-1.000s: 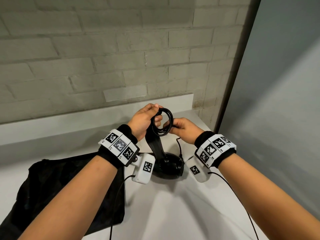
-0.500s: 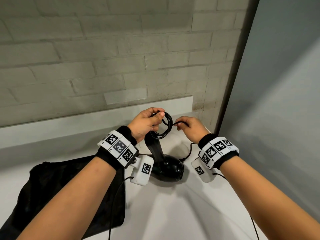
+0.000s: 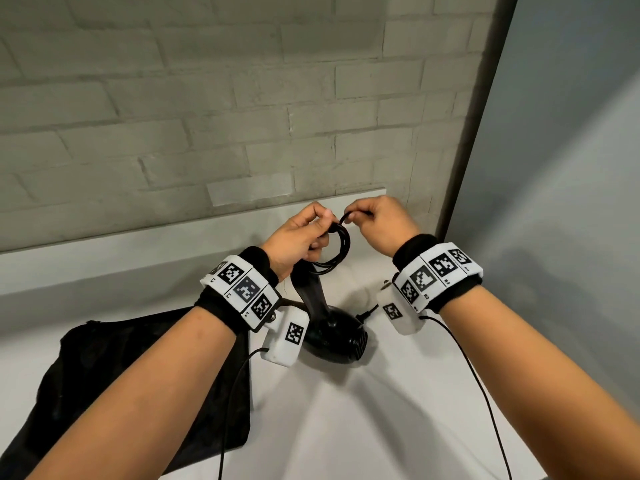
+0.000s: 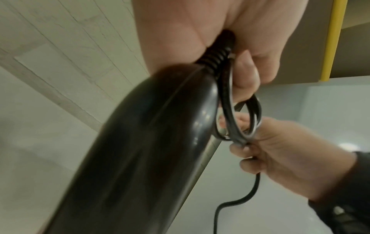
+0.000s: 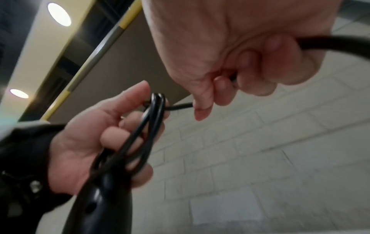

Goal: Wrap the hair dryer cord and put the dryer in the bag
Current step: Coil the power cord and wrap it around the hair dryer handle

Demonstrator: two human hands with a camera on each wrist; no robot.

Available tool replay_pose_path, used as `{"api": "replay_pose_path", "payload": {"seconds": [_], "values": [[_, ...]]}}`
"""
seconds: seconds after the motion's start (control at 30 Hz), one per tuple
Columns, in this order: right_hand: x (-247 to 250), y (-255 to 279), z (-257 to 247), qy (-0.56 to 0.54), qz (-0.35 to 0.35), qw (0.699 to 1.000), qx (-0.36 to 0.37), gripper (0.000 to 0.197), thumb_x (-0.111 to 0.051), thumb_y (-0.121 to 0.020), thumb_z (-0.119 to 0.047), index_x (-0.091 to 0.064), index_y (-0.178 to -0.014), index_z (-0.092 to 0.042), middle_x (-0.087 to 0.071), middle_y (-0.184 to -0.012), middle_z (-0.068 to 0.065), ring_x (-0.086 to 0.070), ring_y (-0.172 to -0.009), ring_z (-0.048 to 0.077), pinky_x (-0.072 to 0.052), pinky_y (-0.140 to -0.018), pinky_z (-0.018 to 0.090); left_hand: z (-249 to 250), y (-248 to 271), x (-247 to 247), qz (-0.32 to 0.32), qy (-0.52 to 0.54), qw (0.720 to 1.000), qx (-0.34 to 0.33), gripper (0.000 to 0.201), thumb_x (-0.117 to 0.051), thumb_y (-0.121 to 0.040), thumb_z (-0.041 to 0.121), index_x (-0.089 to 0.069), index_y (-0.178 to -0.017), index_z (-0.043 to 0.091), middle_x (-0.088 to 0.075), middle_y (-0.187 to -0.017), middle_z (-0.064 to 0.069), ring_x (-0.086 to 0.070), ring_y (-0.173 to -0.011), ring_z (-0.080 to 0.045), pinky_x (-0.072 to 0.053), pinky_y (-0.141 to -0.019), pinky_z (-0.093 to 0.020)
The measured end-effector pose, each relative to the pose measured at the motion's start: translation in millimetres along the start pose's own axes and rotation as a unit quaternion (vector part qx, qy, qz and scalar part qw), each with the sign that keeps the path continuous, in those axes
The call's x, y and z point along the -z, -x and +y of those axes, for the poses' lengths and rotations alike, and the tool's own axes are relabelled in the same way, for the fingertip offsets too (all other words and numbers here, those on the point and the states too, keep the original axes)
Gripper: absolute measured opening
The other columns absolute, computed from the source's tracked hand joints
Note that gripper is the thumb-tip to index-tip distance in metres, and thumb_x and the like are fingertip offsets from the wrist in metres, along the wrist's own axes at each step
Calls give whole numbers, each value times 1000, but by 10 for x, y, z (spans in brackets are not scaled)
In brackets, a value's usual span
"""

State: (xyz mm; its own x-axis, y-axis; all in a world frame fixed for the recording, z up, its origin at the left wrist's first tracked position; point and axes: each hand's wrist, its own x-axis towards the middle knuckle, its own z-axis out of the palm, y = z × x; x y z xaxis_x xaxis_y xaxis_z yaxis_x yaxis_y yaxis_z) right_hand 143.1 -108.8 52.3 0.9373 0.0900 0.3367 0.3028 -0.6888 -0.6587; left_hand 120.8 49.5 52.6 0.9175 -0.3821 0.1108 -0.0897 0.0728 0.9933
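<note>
Glossy black plastic hair dryer [image 3: 332, 336] standing on the white table [image 3: 381, 427], rounded body down, tapered handle rising toward the hands. Thin black rubber cord [image 3: 341, 245] gathered in several round loops at the top of the handle.

Left hand [image 3: 298, 242]: grip closed around the loops and the ribbed cord collar at the handle end, thumb and fingers [image 5: 112, 134] curled about the strands, loops threaded between fingers.

Right hand [image 3: 384, 221]: grip closed in a pinch on a single strand of cord just beside the loops, thumb against curled fingers [image 4: 250, 159]; rest of the strand passing through the fist and hanging down toward the table in a loose curve.

Both hands raised above the dryer body, close together, nearly touching at the loops. Plug end lying on the table just right of the dryer body, as far as can be made out.

Flat black fabric bag [image 3: 121, 393] lying on the table left of the dryer, partly under the left forearm, well apart from the hands. Pale grey painted brick wall [image 3: 207, 116] behind the table.
</note>
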Motion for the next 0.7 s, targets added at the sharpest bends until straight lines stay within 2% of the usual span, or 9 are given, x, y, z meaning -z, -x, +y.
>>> {"api": "replay_pose_path", "payload": {"seconds": [0.07, 0.13, 0.23, 0.3, 0.37, 0.43, 0.53, 0.63, 0.7], "values": [[52, 10, -93, 30, 18, 999, 4, 21, -52, -87, -15, -71, -94, -17, -73, -99, 4, -63, -97, 23, -49, -93, 38, 19, 3, 7, -11, 21, 1000, 8, 27, -29, -98, 18, -45, -77, 14, -46, -49, 13, -30, -37, 0, -18, -36, -9], [95, 54, -190, 65, 34, 997, 10, 21, -51, -87, -17, -70, -95, -20, -72, -98, 4, -63, -94, 24, -51, -89, 36, 20, 0, 31, -24, 28, 999, 12, 26, -30, -98, 15, -43, -75, 14, -44, -50, 13, -29, -36, 0, -18, -35, -9], [173, 146, -356, 113, 71, 990, 39, 22, -48, -88, -19, -69, -96, -20, -71, -99, 4, -62, -93, 25, -52, -83, 37, 18, -2, 43, -37, -14, 999, 21, 21, -34, -97, 15, -46, -80, 16, -37, -49, 14, -30, -37, 0, -21, -36, -8], [200, 205, -459, 145, 91, 983, 64, 23, -46, -88, -20, -67, -97, -19, -70, -102, 4, -61, -95, 27, -52, -82, 37, 33, 5, 40, -50, -61, 997, 22, 20, -33, -97, 15, -50, -88, 17, -33, -54, 9, -30, -40, 0, -23, -37, -9], [200, 251, -510, 168, 102, 977, 78, 23, -45, -89, -21, -66, -97, -18, -68, -104, 3, -61, -96, 27, -50, -79, 35, 44, 3, 35, -71, -92, 993, 23, 24, -30, -98, 14, -47, -82, 15, -32, -51, 9, -29, -39, 0, -23, -38, -9], [181, 291, -519, 174, 101, 975, 91, 23, -43, -90, -22, -64, -96, -16, -67, -103, 3, -60, -95, 27, -46, -74, 33, 31, -11, 33, -74, -91, 993, 18, 26, -29, -98, 12, -41, -74, 13, -33, -43, 16, -28, -37, 1, -22, -38, -10], [135, 358, -471, 163, 88, 974, 132, 22, -41, -92, -22, -60, -96, -12, -67, -100, 5, -60, -90, 27, -41, -69, 31, -13, -38, 55, -22, -66, 998, -2, 27, -32, -97, 10, -44, -74, 13, -33, -43, 17, -28, -38, 1, -22, -38, -9], [54, 478, -379, 132, 66, 976, 160, 21, -40, -94, -20, -57, -97, -7, -66, -93, 7, -59, -83, 28, -34, -63, 29, -60, -57, 72, 43, -49, 998, -24, 25, -35, -97, 15, -49, -78, 12, -31, -55, 4, -30, -40, 0, -24, -39, -10], [-37, 558, -308, 74, 49, 982, 169, 23, -39, -92, -18, -56, -96, -3, -62, -80, 2, -56, -74, 27, -32, -62, 28, -82, -75, 60, 69, -43, 996, -34, 24, -35, -97, 17, -49, -78, 13, -28, -61, 0, -29, -40, 0, -23, -39, -11]]}}
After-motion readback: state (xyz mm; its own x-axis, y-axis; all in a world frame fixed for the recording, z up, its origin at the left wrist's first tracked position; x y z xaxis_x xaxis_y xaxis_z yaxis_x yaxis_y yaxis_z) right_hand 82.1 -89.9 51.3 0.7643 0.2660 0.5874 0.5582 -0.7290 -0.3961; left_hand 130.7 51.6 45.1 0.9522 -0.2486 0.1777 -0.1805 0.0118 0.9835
